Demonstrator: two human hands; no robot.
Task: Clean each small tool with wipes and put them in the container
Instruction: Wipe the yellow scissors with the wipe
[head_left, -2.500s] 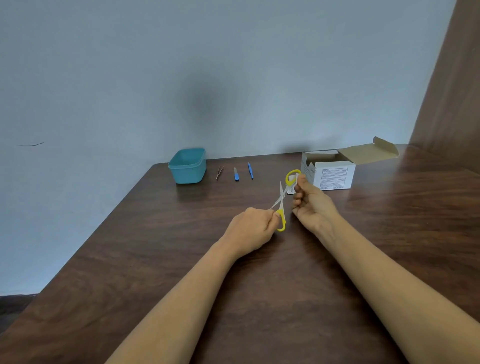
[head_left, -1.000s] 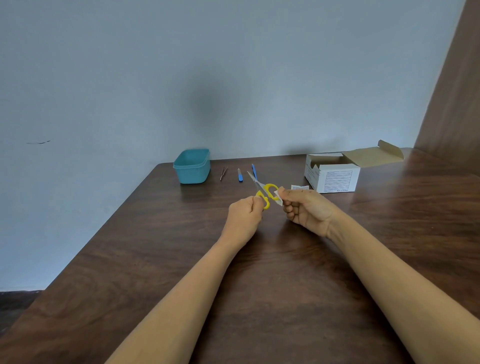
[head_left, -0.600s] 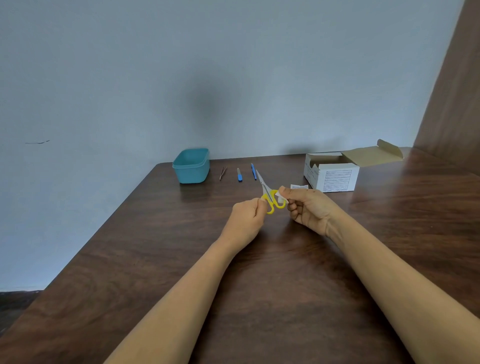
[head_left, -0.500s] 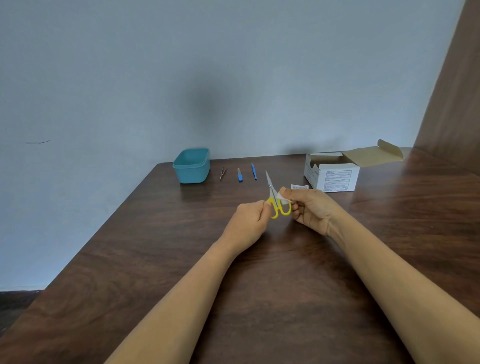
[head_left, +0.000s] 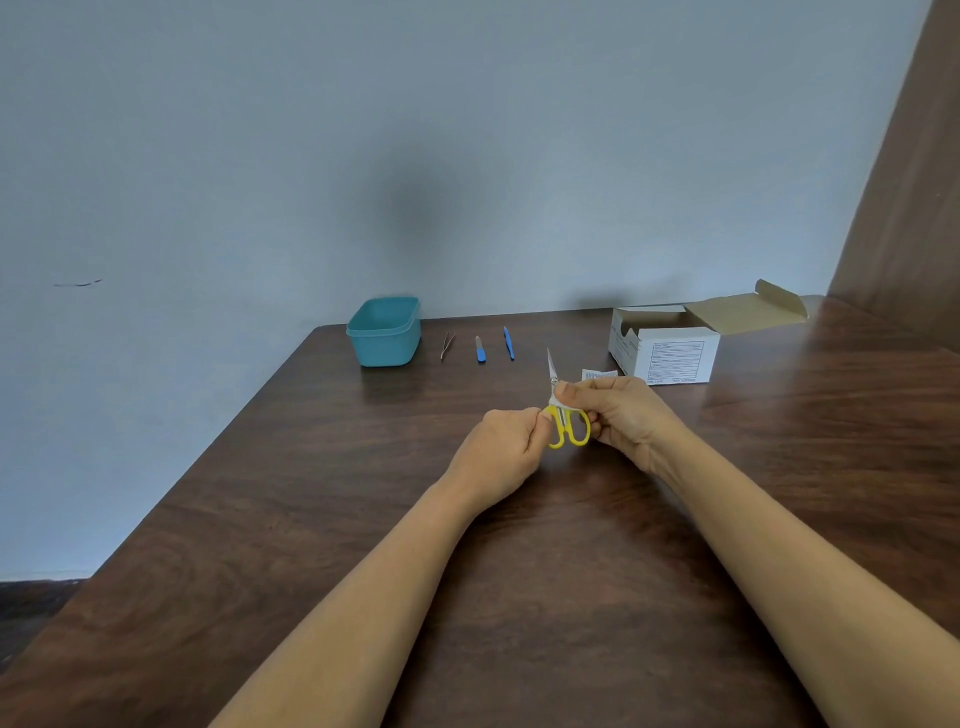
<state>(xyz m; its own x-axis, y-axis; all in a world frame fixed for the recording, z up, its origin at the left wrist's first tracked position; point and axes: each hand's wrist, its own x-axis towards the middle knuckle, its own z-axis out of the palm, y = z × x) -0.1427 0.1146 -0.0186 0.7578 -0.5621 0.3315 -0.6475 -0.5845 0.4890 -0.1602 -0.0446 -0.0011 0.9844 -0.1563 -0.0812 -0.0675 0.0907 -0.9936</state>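
Scissors (head_left: 563, 415), where are they, and how far along is the job?

Held between both hands, above the table (head_left: 311, 519), blades pointing away. I'd judge this an early stage: they are being wiped, and none of it has reached the container (head_left: 384, 332), far beyond the left hand (head_left: 501, 452). I cannot see inside it.

What's left?

Tweezers (head_left: 447, 345), a file (head_left: 480, 349) and a blue tool (head_left: 508, 343) lie in a row beyond the hands, beside the container. They look untouched. The box (head_left: 670, 348) stands open beyond the right hand (head_left: 621, 415).

And the hands?

Left fingers curl in, pinching a yellow handle. Right thumb and fingers pinch the white wipe (head_left: 555, 397) round the blades near the pivot.
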